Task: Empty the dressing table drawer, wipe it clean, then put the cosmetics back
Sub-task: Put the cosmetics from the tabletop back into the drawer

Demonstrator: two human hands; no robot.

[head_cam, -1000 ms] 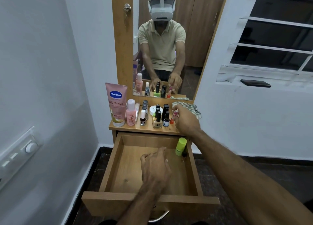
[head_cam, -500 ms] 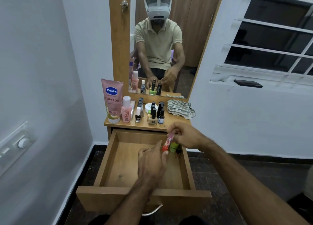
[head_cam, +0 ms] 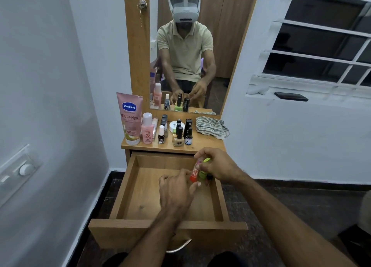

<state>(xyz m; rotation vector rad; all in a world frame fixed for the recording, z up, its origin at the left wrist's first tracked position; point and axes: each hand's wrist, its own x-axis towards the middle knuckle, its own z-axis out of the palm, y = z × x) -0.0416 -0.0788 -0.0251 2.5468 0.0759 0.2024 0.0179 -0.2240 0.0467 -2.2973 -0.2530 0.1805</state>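
The wooden drawer (head_cam: 128, 188) stands pulled out below the dressing table top (head_cam: 206, 143). My right hand (head_cam: 217, 165) pinches a small red bottle (head_cam: 194, 174) by its top, over the drawer's far right corner. A green bottle (head_cam: 203, 174) stands there against the right wall, with a dark one behind it. My left hand (head_cam: 176, 190) hovers inside the drawer with loosely bent fingers, its fingertips close to the red bottle. Several cosmetics remain on the top: a pink Vaseline tube (head_cam: 130, 118), a pink bottle (head_cam: 147, 131) and nail polishes (head_cam: 178, 136).
A checked cloth (head_cam: 211, 127) lies crumpled at the right of the table top. The mirror (head_cam: 190, 45) rises behind it. White walls close in on both sides; a switch panel (head_cam: 18, 172) is on the left, a window ledge with a dark phone (head_cam: 291, 96) on the right.
My right hand has carried the red bottle from the table top down into the drawer's far right corner. My left hand stayed inside the drawer.
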